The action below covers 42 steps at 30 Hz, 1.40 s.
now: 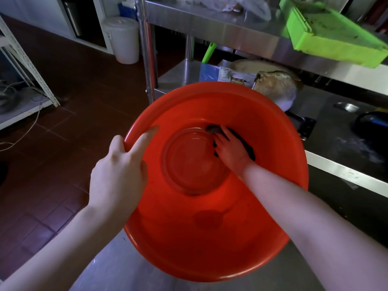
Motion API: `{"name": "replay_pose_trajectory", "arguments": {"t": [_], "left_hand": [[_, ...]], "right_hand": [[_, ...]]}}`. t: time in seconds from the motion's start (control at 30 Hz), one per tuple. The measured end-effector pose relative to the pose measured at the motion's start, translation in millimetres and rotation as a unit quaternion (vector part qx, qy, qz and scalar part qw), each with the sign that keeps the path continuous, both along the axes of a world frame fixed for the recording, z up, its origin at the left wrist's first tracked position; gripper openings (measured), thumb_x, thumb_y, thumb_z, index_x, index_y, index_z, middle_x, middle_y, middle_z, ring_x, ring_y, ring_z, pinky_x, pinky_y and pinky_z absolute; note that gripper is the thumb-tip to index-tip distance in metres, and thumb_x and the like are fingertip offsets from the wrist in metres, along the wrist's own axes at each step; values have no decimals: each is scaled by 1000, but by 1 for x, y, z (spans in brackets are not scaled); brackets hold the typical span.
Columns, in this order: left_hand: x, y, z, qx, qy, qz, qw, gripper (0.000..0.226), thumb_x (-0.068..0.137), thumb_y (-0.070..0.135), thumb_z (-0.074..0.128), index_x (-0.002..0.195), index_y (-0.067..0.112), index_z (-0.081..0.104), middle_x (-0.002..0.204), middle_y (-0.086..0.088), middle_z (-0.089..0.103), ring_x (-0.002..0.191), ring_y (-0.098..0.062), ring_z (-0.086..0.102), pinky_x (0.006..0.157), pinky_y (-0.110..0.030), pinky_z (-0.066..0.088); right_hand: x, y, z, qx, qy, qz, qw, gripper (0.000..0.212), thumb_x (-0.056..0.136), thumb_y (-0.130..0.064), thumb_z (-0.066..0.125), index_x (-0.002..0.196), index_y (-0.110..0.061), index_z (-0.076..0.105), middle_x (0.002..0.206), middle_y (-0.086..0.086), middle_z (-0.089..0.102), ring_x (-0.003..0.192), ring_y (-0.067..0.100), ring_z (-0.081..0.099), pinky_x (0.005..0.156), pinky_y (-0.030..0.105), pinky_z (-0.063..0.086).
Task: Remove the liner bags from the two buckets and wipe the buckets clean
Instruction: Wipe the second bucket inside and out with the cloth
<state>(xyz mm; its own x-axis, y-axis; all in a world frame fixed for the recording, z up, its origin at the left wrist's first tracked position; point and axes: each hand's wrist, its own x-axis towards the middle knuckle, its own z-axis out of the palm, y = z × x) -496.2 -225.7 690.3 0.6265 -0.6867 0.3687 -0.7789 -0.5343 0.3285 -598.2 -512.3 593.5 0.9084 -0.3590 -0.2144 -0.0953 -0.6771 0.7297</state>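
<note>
A large red bucket (189,238) fills the middle of the view, resting on a steel surface, with no liner bag inside it. My left hand (119,164) grips its left rim, with the forefinger stretched along the inside of the wall. Deep inside the bucket, my right hand (230,151) presses a dark cloth (247,148) against the far right wall, just beside the round bottom. A darker wet patch shows on the near inner wall.
A white lidded bucket (125,38) stands on the brown tiled floor at the back left. Behind the red bucket is a steel rack (231,28) with a green tray (327,32), packets and a bulky bag on the lower shelf. A white metal shelf (23,80) stands at left.
</note>
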Motion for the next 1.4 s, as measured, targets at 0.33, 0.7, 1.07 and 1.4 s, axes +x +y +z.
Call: {"name": "replay_pose_trajectory", "arguments": {"t": [0.33,0.7,1.07,1.4], "left_hand": [[10,0,-5,-5,-1,22,1000,71,85,7,60,144,41,41,81,-7,37,44,-22,33,47,-31,37],[15,19,-9,-3,54,51,997,74,88,10,52,145,50,27,84,-7,41,51,-20,39,51,-31,38],[-10,38,0,17,178,69,981,79,84,10,51,148,45,23,99,-10,41,79,-27,45,64,-35,39],[-15,32,24,-85,367,85,922,74,80,9,53,146,39,35,109,-8,53,66,-28,70,57,-37,61]], "right_hand": [[-16,29,-35,44,-23,-164,985,49,100,-28,31,147,-17,37,157,11,27,149,31,7,117,58,-9],[-30,131,0,525,-17,-217,823,32,96,-29,53,123,-14,58,128,12,60,116,29,56,94,35,43],[-127,151,115,601,-323,-128,720,16,95,-15,57,110,-19,61,102,-4,65,96,13,59,83,28,44],[-195,169,135,540,-592,-118,586,26,97,-23,56,121,-32,59,116,-19,64,111,-1,56,92,20,42]]}}
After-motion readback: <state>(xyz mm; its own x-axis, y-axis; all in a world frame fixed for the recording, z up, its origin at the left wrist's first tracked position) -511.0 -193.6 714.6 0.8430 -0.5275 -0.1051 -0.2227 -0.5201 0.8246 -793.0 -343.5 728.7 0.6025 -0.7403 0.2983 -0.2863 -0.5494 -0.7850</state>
